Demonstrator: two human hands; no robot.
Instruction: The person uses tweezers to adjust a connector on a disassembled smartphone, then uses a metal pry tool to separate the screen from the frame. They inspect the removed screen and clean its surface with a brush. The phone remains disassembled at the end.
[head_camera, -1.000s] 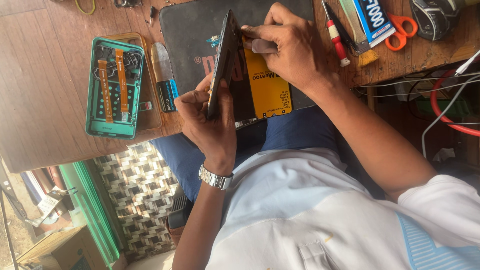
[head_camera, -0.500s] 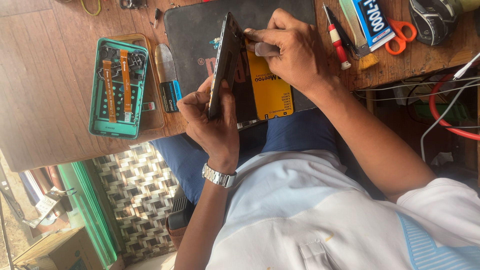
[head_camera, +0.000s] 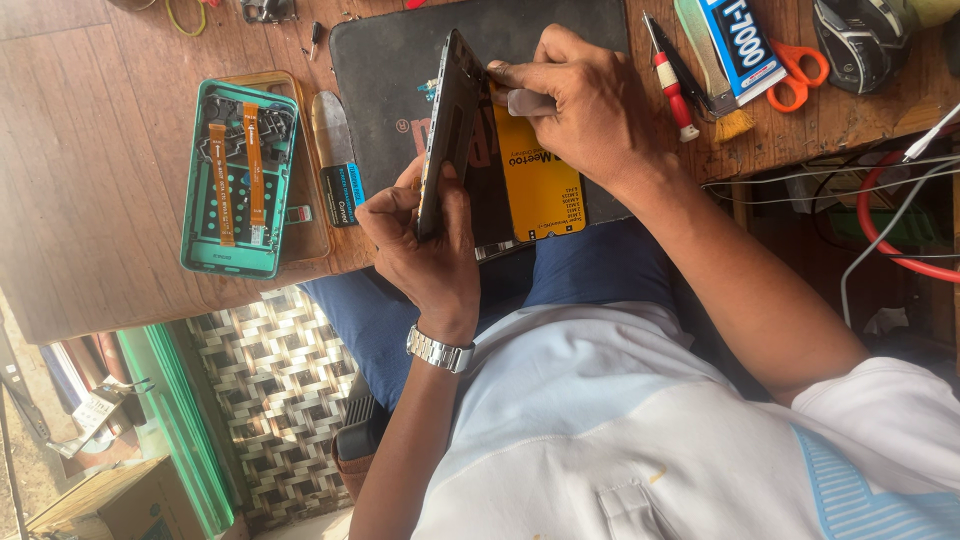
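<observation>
- At the far left of the wooden worktop (head_camera: 90, 200) lies an opened phone shell (head_camera: 237, 180), teal-green inside, with two orange flat cables running along its length. It is well apart from both hands.
- Just beside it, to the right, lies a narrow flat tool with a dark label (head_camera: 338, 160), touching nothing that the hands work on.
- The left hand (head_camera: 425, 250) comes next. It is clenched around the lower end of a dark, thin phone panel (head_camera: 450, 130), thumb on one face, fingers behind. A metal watch (head_camera: 440, 350) sits on this wrist.
- The panel stands on its edge, lifted above the black mat (head_camera: 390, 70). Its long axis runs from the left hand up and away from the person, a little tilted to the right. It looks slim, black and glossy, seen almost edge-on.
- The right hand (head_camera: 585, 105) is at the upper end of the panel, so this hand is nearer to the top edge. It pinches a small pale flat piece (head_camera: 528, 102) pressed near the panel; I cannot tell if it goes into a seam.
- Under the right hand lies a yellow battery (head_camera: 540, 185) on the mat.
- Further right lie a red-and-white screwdriver (head_camera: 672, 85), a small brush (head_camera: 715, 70), a blue-and-white tube (head_camera: 742, 42) and orange scissors (head_camera: 800, 70), all untouched.
</observation>
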